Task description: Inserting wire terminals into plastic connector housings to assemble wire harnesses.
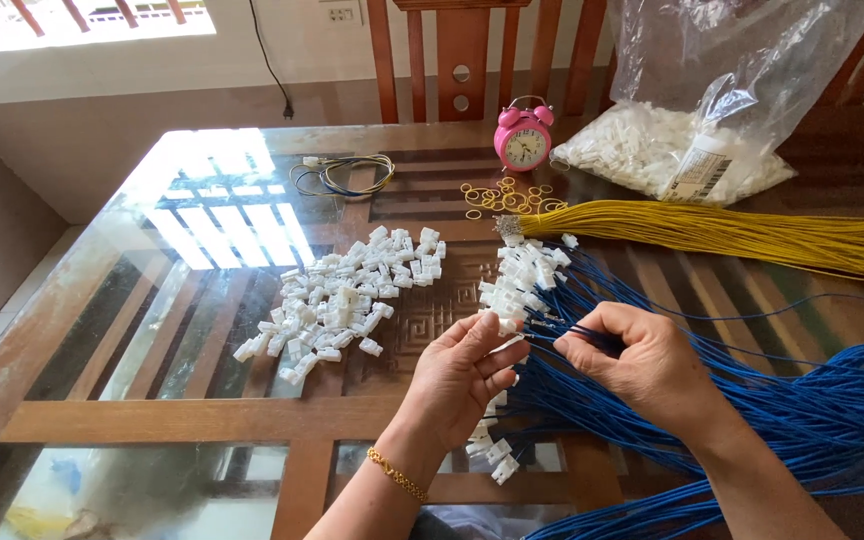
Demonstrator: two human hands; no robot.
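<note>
My left hand [464, 375], with a gold bracelet at the wrist, pinches a small white plastic connector [508, 327] between thumb and fingers. My right hand [642, 362] grips a blue wire [560, 330] by its end, right against that connector. A thick bundle of blue wires [802, 420] fans out to the right, several of them ending in white connectors [522, 270]. A loose pile of white connectors [342, 295] lies on the glass table top [182, 300] to the left of my hands.
A pink alarm clock [523, 137] stands at the back. Yellow rubber bands [502, 198] lie before it. A yellow wire bundle [752, 232] runs right. A clear bag of white connectors [692, 140] sits at the back right, a coiled cable [344, 175] at the back left, and a wooden chair [462, 60] behind.
</note>
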